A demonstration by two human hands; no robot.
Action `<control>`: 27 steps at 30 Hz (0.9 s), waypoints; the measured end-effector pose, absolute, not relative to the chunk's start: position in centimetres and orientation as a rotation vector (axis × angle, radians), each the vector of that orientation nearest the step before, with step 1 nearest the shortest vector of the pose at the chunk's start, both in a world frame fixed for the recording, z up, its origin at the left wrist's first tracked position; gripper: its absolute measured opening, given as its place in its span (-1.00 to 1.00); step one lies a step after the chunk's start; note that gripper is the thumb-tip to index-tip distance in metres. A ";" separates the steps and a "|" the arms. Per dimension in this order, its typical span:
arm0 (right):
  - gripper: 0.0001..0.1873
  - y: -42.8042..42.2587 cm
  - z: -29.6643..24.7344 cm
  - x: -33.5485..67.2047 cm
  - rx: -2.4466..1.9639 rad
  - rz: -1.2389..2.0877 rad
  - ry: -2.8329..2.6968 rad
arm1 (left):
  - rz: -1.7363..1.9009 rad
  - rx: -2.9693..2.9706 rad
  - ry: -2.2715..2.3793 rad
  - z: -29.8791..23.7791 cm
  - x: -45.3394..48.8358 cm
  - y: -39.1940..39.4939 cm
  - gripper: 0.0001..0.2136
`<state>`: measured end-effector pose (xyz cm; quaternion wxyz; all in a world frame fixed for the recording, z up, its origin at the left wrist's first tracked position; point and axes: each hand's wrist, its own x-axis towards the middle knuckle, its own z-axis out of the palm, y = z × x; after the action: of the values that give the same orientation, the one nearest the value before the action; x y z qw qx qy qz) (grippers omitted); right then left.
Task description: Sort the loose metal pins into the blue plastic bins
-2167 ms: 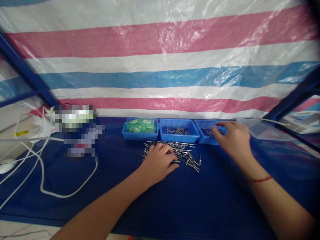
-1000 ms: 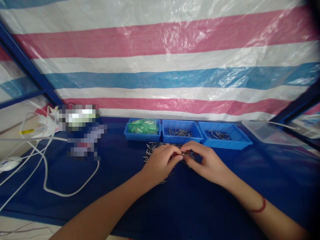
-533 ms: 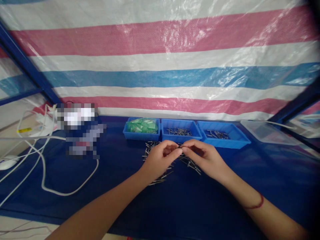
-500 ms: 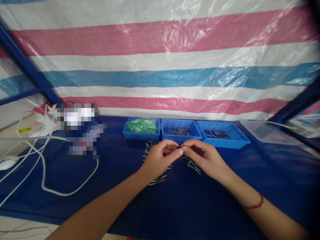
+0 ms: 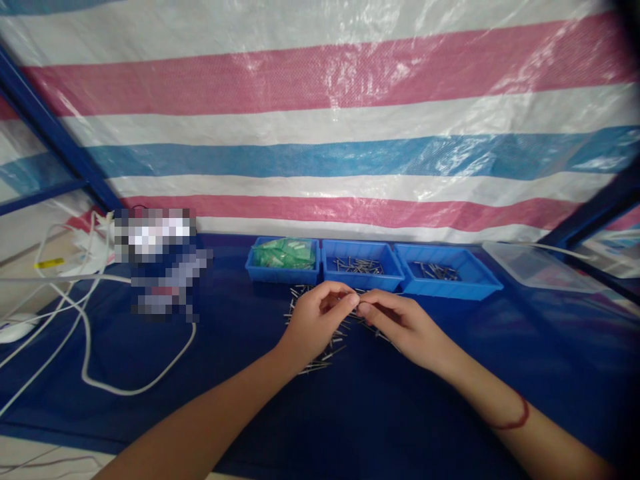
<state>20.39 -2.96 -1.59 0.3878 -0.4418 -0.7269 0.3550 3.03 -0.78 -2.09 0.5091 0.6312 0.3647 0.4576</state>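
Note:
My left hand (image 5: 316, 325) and my right hand (image 5: 403, 328) meet above the table, each closed with thumb and forefinger pinched together. Their fingertips touch or nearly touch, and whatever they pinch is too small and hidden to name. Under and around them lie many thin metal pins (image 5: 320, 364), which look like blind rivets, partly covered by both hands. Just behind stand a middle blue bin (image 5: 363, 278) and a right blue bin (image 5: 453, 287), both with similar pins inside.
A left blue bin (image 5: 283, 275) holds a green plastic bag (image 5: 285, 253). White cables (image 5: 135, 391) loop over the blue table (image 5: 400, 427) at left, near blurred-out objects. A clear plastic lid or tray (image 5: 537, 267) lies at back right, before a striped sheet (image 5: 340, 160).
My right hand has shifted slightly left and down, covering more of the pins beside it. My left hand has barely moved, its fingertips still close to the right ones.

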 end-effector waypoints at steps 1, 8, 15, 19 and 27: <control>-0.76 -3.0 -1.6 20.4 -1.117 0.910 -1.852 | 1.110 1.515 0.877 -2.1 3.0 -0.8 -0.86; -0.75 -3.0 -2.0 20.3 -1.122 0.977 -1.831 | 1.105 1.550 0.883 -2.3 3.1 -0.8 -0.87; -0.78 -2.9 -2.0 20.2 -1.059 0.978 -1.874 | 1.039 1.631 0.917 -2.2 3.1 -1.0 -0.88; -0.78 -2.9 -1.9 20.1 -1.064 0.978 -1.864 | 1.040 1.646 0.926 -2.2 3.0 -1.1 -0.87; -0.78 -2.9 -1.9 20.1 -1.088 0.971 -1.830 | 1.078 1.733 0.943 -2.1 3.0 -1.0 -0.87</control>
<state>20.08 -2.92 -1.95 0.3903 -0.4281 -0.7201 0.3820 2.97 -1.00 -2.06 0.4322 0.6952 0.3783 0.4323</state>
